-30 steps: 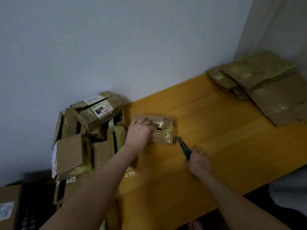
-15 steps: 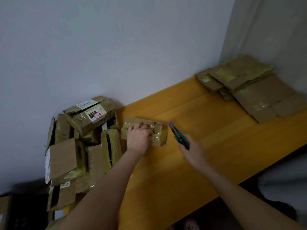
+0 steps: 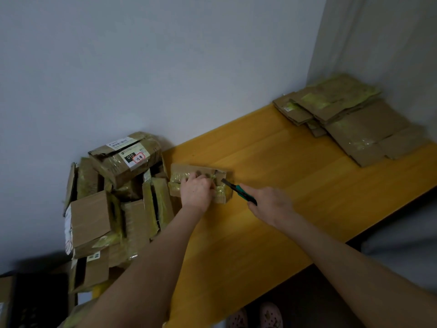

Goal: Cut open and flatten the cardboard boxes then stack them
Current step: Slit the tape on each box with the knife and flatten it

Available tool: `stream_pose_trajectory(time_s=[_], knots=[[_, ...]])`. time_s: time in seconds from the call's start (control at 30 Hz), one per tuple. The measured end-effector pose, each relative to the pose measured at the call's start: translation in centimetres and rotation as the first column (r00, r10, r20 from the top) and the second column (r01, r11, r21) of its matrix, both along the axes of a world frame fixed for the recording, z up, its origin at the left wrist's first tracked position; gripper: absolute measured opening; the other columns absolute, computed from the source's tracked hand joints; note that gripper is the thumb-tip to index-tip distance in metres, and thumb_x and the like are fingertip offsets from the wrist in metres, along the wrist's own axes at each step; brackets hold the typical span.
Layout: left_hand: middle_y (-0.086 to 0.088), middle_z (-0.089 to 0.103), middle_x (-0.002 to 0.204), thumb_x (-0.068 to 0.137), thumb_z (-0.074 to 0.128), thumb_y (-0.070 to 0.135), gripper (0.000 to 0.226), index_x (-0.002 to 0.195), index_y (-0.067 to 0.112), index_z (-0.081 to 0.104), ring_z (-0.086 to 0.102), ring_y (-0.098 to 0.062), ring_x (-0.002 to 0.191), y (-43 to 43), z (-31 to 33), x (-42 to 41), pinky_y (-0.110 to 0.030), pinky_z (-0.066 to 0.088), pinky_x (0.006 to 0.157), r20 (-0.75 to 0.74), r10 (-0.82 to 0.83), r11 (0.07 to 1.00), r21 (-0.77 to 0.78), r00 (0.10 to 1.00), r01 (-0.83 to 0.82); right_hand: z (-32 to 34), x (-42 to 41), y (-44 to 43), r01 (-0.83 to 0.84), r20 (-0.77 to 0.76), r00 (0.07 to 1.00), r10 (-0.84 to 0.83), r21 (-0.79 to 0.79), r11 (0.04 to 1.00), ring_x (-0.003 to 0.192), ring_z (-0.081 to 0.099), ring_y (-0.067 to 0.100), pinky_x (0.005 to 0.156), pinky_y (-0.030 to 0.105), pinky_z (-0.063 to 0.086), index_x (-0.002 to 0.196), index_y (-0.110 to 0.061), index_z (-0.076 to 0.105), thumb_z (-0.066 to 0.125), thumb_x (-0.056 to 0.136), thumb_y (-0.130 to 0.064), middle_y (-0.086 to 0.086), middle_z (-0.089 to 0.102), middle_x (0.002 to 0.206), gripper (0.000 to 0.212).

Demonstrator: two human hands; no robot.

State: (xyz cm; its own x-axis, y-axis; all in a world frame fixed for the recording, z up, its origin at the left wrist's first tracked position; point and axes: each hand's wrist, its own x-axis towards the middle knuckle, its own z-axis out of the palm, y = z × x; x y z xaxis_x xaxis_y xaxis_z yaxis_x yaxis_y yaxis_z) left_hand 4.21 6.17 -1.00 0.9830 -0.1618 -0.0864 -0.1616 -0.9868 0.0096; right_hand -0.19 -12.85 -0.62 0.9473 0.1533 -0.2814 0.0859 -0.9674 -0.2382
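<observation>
Right hand [image 3: 269,204] gripping the green utility knife [image 3: 238,188] has just swung its blade onto the 3 o'clock end of the taped box [image 3: 184,171], left hand [image 3: 197,191] gripping it steady, so cutting's probably starting.

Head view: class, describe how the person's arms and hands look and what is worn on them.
The left arm and right arm are bare as far as the frame shows, with no sleeves in view. The left hand and right hand wear no gloves. No watch, bracelet or ring shows on either wrist or the visible fingers.
</observation>
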Motion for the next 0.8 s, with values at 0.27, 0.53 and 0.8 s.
stream_pose_trajectory(time_s=[0.27, 0.53, 0.8], knots=[[0.008, 0.064, 0.103, 0.094, 0.058, 0.019, 0.015, 0.092, 0.028, 0.071, 0.049, -0.018, 0.100, 0.5, -1.3, -0.3, -0.032, 0.046, 0.066, -0.017, 0.176, 0.968, -0.178, 0.984, -0.177, 0.4, -0.6, 0.4, -0.059, -0.094, 0.994, 0.060, 0.009, 0.998, 0.077, 0.059, 0.020, 0.055, 0.030, 0.048, 0.150, -0.038, 0.023, 0.043, 0.099, -0.033, 0.004, 0.064, 0.103, 0.055], [0.007, 0.061, 0.098, 0.092, 0.054, 0.011, 0.020, 0.088, 0.022, 0.069, 0.053, -0.017, 0.092, 0.0, -1.4, -0.1, -0.031, 0.044, 0.060, 0.048, 0.132, 0.962, -0.247, 0.990, -0.116, -0.4, -0.4, 1.5, -0.014, -0.125, 0.992, 0.017, 0.031, 0.999, 0.063, 0.054, 0.017, 0.045, 0.027, 0.041, 0.150, -0.037, 0.023, 0.043, 0.099, -0.034, 0.003, 0.063, 0.094, 0.055], [0.003, 0.061, 0.098, 0.094, 0.054, 0.010, 0.019, 0.094, 0.021, 0.069, 0.059, -0.019, 0.085, 1.7, -1.5, 1.0, -0.037, 0.054, 0.066, 0.066, 0.097, 0.971, -0.223, 0.993, -0.080, -2.6, -1.4, 0.0, 0.245, -0.116, 0.968, -0.223, 0.629, 0.738, 0.062, 0.063, 0.020, 0.055, 0.039, 0.054, 0.141, -0.034, 0.045, 0.056, 0.092, -0.024, -0.004, 0.067, 0.079, 0.051]])
